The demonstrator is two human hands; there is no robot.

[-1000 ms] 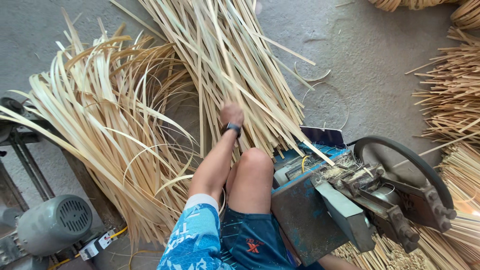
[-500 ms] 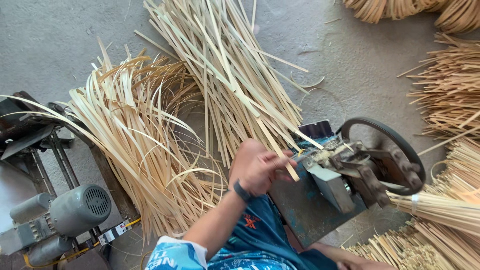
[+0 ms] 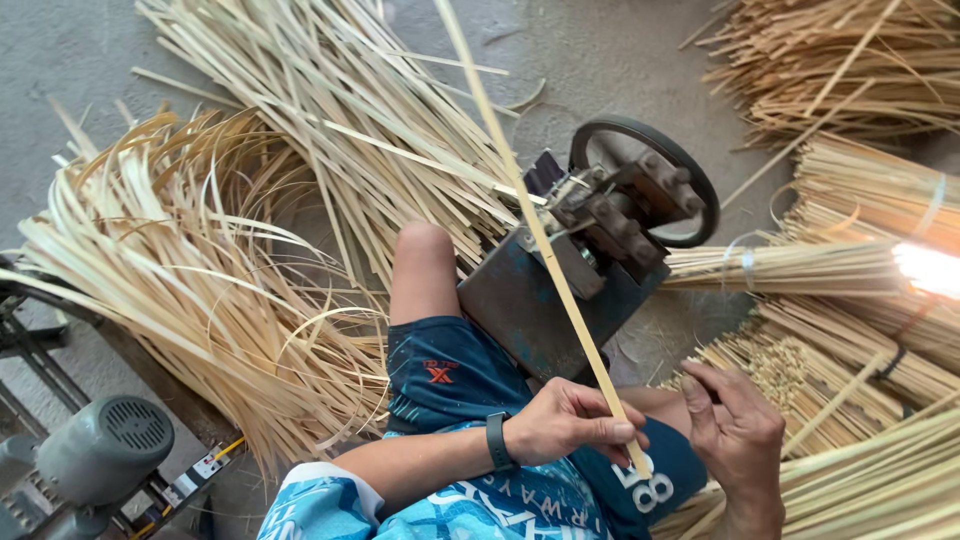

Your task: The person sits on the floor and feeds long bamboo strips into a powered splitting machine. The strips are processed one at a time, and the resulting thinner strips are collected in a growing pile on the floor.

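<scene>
Where the view begins at the far left, a grey electric motor (image 3: 100, 455) sits low beside a metal stand; next to it a heap of pale, curling flat strips (image 3: 190, 290) spreads over the concrete floor (image 3: 620, 50), and a straighter pile of strips (image 3: 340, 130) fans out above it; at the centre a seated person's bare knee (image 3: 424, 262) and blue shorts show; the left hand (image 3: 570, 422), with a dark band on its wrist, is closed around a long thin bamboo strip (image 3: 530, 220), thumb and fingers pinching it near its lower end; the strip slants up and left, crossing over a blue metal machine (image 3: 560, 290) with a black wheel (image 3: 650, 170); the right hand (image 3: 738, 432) is just beside the strip's lower end, fingers loosely curled and holding nothing; further right lie tied bundles of thin sticks (image 3: 860, 270).
</scene>
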